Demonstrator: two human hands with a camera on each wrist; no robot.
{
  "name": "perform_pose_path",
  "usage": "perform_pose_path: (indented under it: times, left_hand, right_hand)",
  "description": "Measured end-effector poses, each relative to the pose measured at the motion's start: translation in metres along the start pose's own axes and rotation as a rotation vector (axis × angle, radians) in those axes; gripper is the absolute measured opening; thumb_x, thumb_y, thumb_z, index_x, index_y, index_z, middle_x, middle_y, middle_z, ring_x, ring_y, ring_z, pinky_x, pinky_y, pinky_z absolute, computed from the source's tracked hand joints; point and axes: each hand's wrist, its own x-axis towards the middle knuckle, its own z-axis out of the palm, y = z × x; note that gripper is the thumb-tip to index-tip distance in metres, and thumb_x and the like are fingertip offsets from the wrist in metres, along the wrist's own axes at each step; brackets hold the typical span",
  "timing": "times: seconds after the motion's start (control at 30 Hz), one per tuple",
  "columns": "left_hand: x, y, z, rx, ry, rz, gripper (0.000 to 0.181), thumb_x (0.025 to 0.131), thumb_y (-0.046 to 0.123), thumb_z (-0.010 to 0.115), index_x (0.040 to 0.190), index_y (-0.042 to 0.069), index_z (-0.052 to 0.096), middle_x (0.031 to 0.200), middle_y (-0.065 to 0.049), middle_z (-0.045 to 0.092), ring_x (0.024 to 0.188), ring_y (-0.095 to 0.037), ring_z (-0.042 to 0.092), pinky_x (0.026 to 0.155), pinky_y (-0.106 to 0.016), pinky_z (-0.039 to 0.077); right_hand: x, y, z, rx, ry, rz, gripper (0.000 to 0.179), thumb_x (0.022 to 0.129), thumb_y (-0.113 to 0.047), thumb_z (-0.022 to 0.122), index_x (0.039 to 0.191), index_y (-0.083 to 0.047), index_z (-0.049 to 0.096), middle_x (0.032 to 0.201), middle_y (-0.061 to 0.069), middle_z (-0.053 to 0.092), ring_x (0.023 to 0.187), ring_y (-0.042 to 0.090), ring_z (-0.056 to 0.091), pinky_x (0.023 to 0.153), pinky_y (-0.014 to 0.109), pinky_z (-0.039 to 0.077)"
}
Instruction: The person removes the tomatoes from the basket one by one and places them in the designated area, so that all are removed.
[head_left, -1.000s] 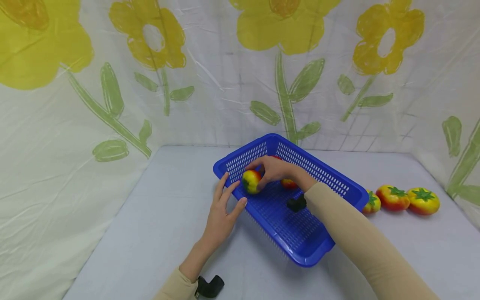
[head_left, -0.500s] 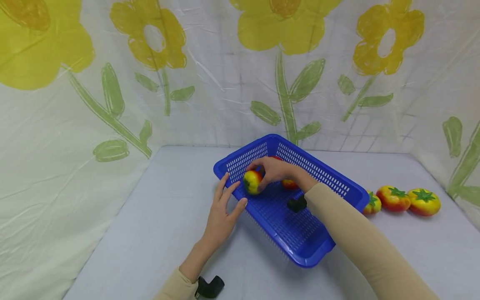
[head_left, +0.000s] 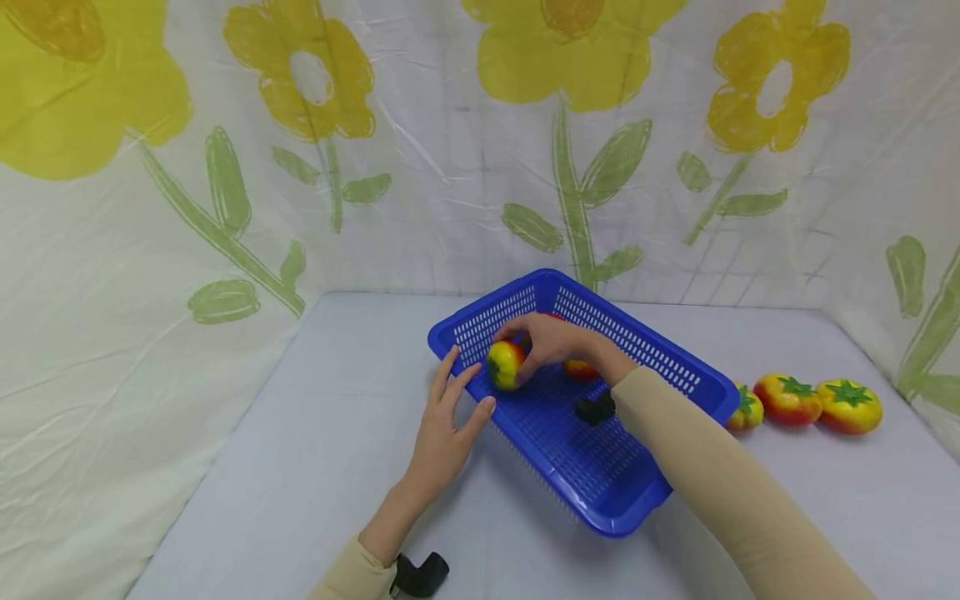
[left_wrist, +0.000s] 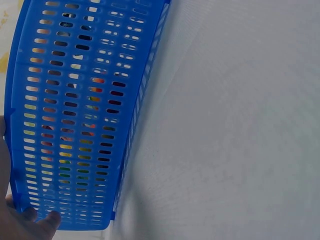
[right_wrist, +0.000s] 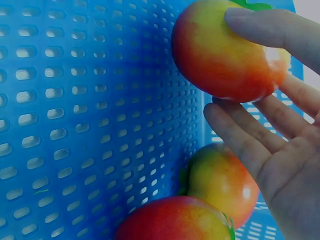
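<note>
My right hand (head_left: 546, 343) is inside the blue plastic basket (head_left: 592, 510), gripping a red-and-yellow tomato (head_left: 507, 365) with a green leafy top. In the right wrist view the thumb lies over the tomato (right_wrist: 225, 55) and the fingers are beneath it, close to the slotted wall. Two more tomatoes lie below it, a red one (right_wrist: 170, 222) and a yellow-orange one (right_wrist: 225, 185). My left hand (head_left: 441, 433) rests by the basket's near-left rim with its fingers spread. In the left wrist view its fingertips (left_wrist: 49, 220) touch the basket's lower edge.
To the basket's right, several tomatoes stand in a row on the pale table, one (head_left: 787, 398) beside another (head_left: 849, 407); the nearest (head_left: 746, 408) is partly behind the rim. A flowered white curtain (head_left: 420, 242) hangs behind the table.
</note>
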Motion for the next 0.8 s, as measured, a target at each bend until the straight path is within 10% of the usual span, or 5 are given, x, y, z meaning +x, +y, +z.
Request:
perform_pose_path:
  times: [0.8]
  left_hand:
    - [0.001,0.003,0.001,0.014,-0.003,-0.014,0.050,0.099,0.039,0.059,0.145,0.020,0.050,0.162,0.005,0.014,0.145,-0.022,0.022,0.107,-0.055,0.031]
  right_hand:
    - [-0.009,-0.005,-0.017,0.116,0.115,-0.044,0.066,0.072,-0.015,0.088,0.131,-0.009,0.060,0.124,0.006,0.060,0.107,0.026,0.058,0.094,0.040,0.049]
